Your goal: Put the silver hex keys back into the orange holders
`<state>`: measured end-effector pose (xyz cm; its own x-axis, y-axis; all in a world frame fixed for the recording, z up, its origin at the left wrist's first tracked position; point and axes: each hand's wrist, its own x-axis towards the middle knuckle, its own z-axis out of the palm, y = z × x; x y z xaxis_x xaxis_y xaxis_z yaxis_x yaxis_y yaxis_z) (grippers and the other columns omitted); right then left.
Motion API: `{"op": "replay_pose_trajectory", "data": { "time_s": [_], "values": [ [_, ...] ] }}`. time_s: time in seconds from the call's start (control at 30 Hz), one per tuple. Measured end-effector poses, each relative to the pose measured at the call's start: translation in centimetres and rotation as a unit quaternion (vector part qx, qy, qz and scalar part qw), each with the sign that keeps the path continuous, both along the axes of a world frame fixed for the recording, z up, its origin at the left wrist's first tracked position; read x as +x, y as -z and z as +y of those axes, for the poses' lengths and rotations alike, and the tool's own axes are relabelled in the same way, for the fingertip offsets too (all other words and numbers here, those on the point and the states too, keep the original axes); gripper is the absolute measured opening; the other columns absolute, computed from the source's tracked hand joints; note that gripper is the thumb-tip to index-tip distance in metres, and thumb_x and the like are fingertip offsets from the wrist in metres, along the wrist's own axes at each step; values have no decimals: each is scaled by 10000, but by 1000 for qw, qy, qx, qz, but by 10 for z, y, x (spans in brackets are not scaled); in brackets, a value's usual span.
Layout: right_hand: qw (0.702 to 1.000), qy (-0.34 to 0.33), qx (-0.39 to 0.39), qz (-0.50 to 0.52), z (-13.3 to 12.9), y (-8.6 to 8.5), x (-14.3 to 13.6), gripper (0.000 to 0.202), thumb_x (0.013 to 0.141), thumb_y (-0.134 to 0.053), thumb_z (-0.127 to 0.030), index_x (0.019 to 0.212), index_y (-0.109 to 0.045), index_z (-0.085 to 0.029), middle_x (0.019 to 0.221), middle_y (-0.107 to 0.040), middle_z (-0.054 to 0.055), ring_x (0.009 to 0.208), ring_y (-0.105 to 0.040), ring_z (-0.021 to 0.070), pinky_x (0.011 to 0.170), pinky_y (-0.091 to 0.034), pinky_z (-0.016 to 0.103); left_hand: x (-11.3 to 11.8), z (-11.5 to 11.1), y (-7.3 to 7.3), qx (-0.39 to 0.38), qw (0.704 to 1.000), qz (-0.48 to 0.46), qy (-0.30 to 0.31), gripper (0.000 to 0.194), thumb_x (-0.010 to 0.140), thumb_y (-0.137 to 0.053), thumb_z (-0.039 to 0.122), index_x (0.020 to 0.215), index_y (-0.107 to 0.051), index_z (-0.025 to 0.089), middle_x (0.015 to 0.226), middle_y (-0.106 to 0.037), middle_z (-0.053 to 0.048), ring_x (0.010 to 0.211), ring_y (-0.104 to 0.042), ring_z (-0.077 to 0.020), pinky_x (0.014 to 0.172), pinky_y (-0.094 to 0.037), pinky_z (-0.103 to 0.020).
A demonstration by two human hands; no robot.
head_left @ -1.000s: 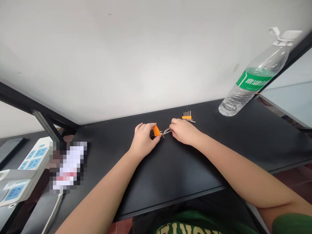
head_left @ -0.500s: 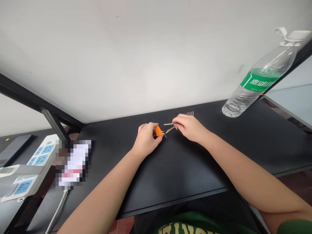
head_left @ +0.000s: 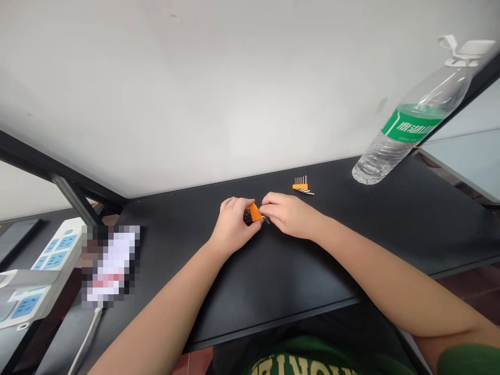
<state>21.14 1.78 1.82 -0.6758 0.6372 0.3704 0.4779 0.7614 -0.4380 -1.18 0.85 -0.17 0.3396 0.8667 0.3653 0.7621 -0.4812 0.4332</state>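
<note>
My left hand [head_left: 233, 224] grips an orange hex key holder [head_left: 255, 212] between thumb and fingers, just above the black tabletop. Short metal ends of hex keys [head_left: 266, 219] stick out at its right side. My right hand [head_left: 287, 214] is closed against that same side, its fingertips pinched on a hex key that they mostly cover. Behind the right hand lies a second orange holder [head_left: 300, 186], with several hex keys standing out from it on both sides.
A clear water bottle [head_left: 402, 130] with a green label stands at the back right. To the left are a blurred phone-like object [head_left: 113, 263] with a white cable [head_left: 88, 338] and a white power strip [head_left: 54, 265]. A pale wall [head_left: 234, 104] borders the black tabletop [head_left: 273, 291].
My right hand has moved left, bringing the thin key up to the holder in my left hand. The second orange holder, largely covered before, now shows. The view has shifted slightly.
</note>
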Motion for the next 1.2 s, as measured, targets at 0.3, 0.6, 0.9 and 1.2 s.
{"op": "replay_pose_trajectory", "data": {
  "time_s": [0.3, 0.6, 0.9, 1.2],
  "values": [
    [992, 116, -38, -36, 19, 10, 12, 161, 974, -560, -131, 967, -716, -169, 1017, -653, 83, 923, -610, 204, 812, -476, 329, -2, 2, 0, 5, 1000, 3, -3, 379, 799, -746, 345, 1136, -603, 249, 1063, -709, -57, 1080, -657, -285, 1116, -431, -528],
    [970, 128, -20, -206, 20, 5, 12, 136, 922, -597, -130, 828, -690, -163, 920, -639, 94, 807, -596, 203, 699, -429, 320, -3, 3, 1, 7, 1000, 0, -9, 388, 789, -754, 320, 1138, -600, 246, 1050, -718, -50, 1046, -667, -271, 1123, -428, -532],
    [961, 136, -116, -210, 8, -16, 20, 196, 774, -660, -110, 678, -517, -205, 840, -658, 65, 675, -563, 174, 542, -353, 295, -3, 3, 4, -3, 999, 27, 22, 406, 816, -728, 300, 1190, -582, 241, 1127, -731, -56, 1077, -687, -256, 1227, -319, -557],
    [924, 151, -148, -317, 10, -18, 17, 61, 867, -600, -209, 829, -637, -176, 999, -686, 104, 769, -625, 206, 573, -374, 307, -3, 4, 5, -11, 999, 21, 24, 405, 824, -736, 305, 1189, -574, 232, 1108, -734, -45, 1062, -690, -249, 1232, -311, -567]
  ]
}}
